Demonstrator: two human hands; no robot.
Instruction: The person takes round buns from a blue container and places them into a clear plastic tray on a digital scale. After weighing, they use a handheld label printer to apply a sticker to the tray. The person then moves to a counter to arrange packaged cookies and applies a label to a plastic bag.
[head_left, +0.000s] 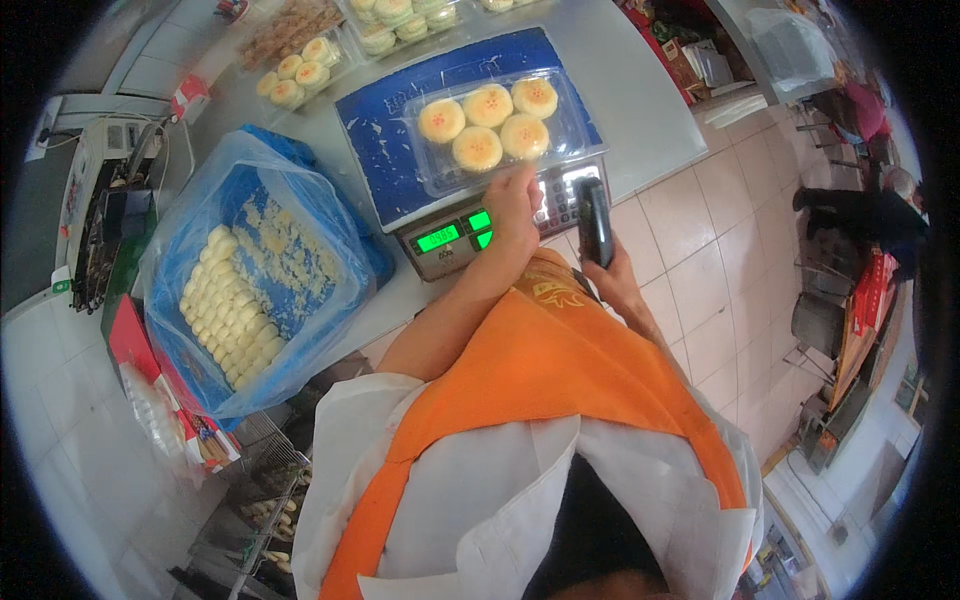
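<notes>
My left hand (514, 206), its fingers curled, is over the digital scale (431, 262), by the near edge of a clear plastic tray (442, 180). Whether its fingertips grip anything is hidden. Several round pastries (477, 148) with red marks on top sit in the tray, leaving a gap at its near left and near right. Under the tray lies a worn blue board (382, 187) on the scale, whose green displays are lit. To the right, my right hand (616, 277) holds a black phone-like device (595, 221) beside the scale's keypad.
A blue crate (349, 225) lined with clear plastic holds rows of pale dough pieces (229, 315) and crumbs at left. More packed pastries (311, 73) stand at the metal table's (645, 75) far side. A person (870, 214) is at far right, near a stool (817, 322).
</notes>
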